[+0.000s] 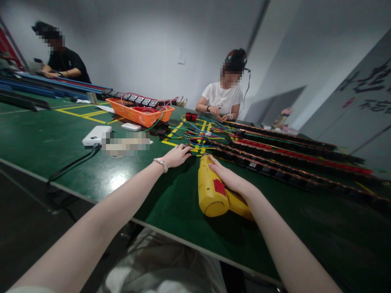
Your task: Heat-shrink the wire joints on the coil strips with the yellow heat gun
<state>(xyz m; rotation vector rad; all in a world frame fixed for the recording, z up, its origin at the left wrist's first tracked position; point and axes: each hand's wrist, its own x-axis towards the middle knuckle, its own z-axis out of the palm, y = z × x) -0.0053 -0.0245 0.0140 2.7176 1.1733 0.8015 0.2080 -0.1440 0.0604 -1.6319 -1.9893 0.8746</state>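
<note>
Head view: a yellow heat gun (210, 191) is clasped by the right hand (227, 175), well over the green desk (171, 203)'s near half!
And the left hand (175, 156) is spread palm-down, set apart from the right, its fingertips placed at the near ends of the coloured wires (207, 134); whether one is pinched cannot be told. The gun's nozzle is pointed towards those wires, long black strips (275, 169) are laid out rightward, and an orange basket (137, 116) is seen beyond, at left.
</note>
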